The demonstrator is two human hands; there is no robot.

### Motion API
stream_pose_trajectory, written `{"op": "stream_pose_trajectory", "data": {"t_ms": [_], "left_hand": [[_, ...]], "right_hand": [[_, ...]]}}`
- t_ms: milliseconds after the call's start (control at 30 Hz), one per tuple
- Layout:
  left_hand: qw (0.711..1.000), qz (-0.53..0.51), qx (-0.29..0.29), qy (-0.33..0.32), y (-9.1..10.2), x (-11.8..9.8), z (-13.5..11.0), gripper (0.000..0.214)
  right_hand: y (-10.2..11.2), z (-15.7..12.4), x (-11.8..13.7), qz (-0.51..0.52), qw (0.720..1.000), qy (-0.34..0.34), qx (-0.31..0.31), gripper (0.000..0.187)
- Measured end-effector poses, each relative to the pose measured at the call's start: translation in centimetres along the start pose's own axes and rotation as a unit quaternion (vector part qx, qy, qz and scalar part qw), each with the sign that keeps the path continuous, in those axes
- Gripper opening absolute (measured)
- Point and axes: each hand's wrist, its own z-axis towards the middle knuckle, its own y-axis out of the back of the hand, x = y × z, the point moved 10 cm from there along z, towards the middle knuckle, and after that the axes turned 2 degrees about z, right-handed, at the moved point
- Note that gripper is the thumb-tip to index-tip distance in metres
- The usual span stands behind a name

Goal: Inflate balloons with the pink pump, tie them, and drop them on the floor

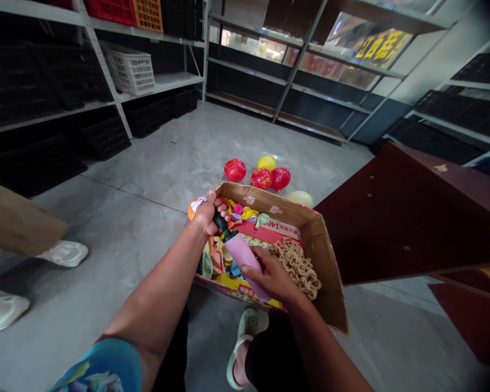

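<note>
A balloon hand pump (245, 255) with a pink barrel and black end lies slantwise over an open cardboard box (329, 256). My left hand (210, 214) is closed around the black end, and a lavender balloon (197, 203), limp-looking, shows beside its thumb side. Whether that balloon sits on the pump cannot be made out. My right hand (271, 274) grips the pink barrel near its lower end. Inside the box, uninflated balloons (216, 256) in several colours lie at the left, and a heap of tan rope-like loops (298, 267) fills the right.
Beyond the box, inflated red balloons (235, 170), a yellow balloon (267, 162) and a pale balloon (300, 198) rest on the floor. Dark red-brown panels (375, 218) stand close at the right. Shelves with crates (128, 68) line the walls. Another person's shoes (65, 253) are at left.
</note>
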Motion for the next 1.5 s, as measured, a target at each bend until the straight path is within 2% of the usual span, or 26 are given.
{"op": "stream_pose_trajectory", "data": {"t_ms": [100, 167, 333, 533, 633, 733, 900, 1067, 1233, 1333, 1500], "left_hand": [[0.999, -0.025, 0.001, -0.032, 0.0, -1.4, -0.3, 0.05], [0.997, -0.039, -0.003, -0.06, 0.2, -2.6, -0.4, 0.051], [0.993, -0.059, -0.014, -0.097, 1.1, -5.0, -1.0, 0.049], [0.989, -0.075, -0.047, -0.119, 2.4, -7.1, -1.7, 0.044], [0.989, -0.081, -0.052, -0.114, 2.6, -7.1, -1.4, 0.044], [0.99, -0.088, -0.056, -0.093, 2.5, -6.1, -1.0, 0.045], [0.994, -0.075, -0.024, -0.069, 1.3, -4.2, -0.7, 0.045], [0.997, -0.029, -0.02, -0.074, 0.8, -3.6, -0.6, 0.041], [0.99, -0.028, -0.059, -0.122, 1.7, -5.2, -1.1, 0.041], [0.985, -0.035, -0.076, -0.153, 2.4, -6.6, -1.6, 0.041], [0.979, -0.048, -0.086, -0.181, 2.9, -7.9, -2.0, 0.041]], "right_hand": [[-0.2, -0.2, 0.2, 0.061, 0.997, 0.013, 0.036, 0.063], [-0.3, -0.3, -0.5, 0.085, 0.995, -0.008, 0.048, 0.069], [-0.6, -1.5, -3.5, 0.147, 0.981, -0.095, 0.079, 0.062], [0.6, -3.4, -4.9, 0.193, 0.971, -0.108, 0.091, 0.058], [1.0, -3.0, -4.8, 0.163, 0.979, -0.101, 0.06, 0.056], [0.6, -2.0, -3.8, 0.123, 0.989, -0.084, 0.021, 0.056], [-1.0, -0.2, -1.6, 0.076, 0.996, -0.046, 0.002, 0.049], [-1.2, 0.1, -1.2, 0.037, 0.999, -0.032, -0.011, 0.055], [-0.5, -0.8, -1.8, 0.061, 0.997, -0.022, 0.043, 0.061], [0.6, -1.9, -3.4, 0.083, 0.993, -0.053, 0.069, 0.063], [1.6, -3.6, -6.1, 0.184, 0.973, -0.107, 0.093, 0.068]]}}
